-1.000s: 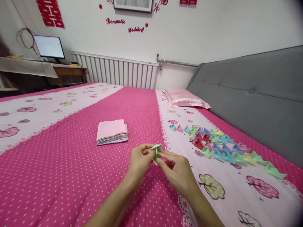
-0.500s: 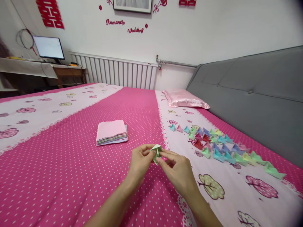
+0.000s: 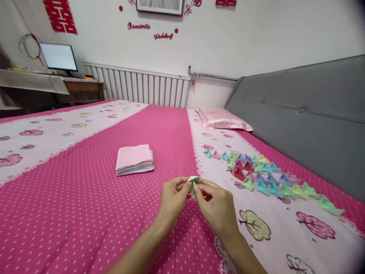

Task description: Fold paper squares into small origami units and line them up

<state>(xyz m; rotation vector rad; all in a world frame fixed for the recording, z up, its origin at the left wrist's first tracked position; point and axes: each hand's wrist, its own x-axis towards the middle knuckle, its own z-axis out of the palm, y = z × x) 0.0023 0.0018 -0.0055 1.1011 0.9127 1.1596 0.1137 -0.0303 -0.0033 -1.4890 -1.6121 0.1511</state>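
Observation:
A small piece of folded green paper [image 3: 194, 179] is held between my two hands, above the bedspread near the middle of the view. My left hand [image 3: 174, 196] pinches its left side between thumb and fingers. From the right, my right hand [image 3: 217, 201] grips the other side, thumb in front and fingers behind. The fingers hide part of the folds. To the right lie several folded paper boats [image 3: 269, 179] in green, blue, red, pink, purple and yellow, set out in rough rows.
Left of my hands, a stack of square coloured paper [image 3: 134, 158] rests on the pink dotted bedspread [image 3: 85, 198]. A pink pillow [image 3: 224, 118] lies farther back, beside the grey headboard [image 3: 308, 95]. A white radiator [image 3: 142, 85] runs along the wall; a desk with a monitor [image 3: 58, 57] stands far left.
Both hands have shifted slightly to the right with the green paper. My fingers sit closer together, and the paper's top edge has turned a little. Everything else stays in place.

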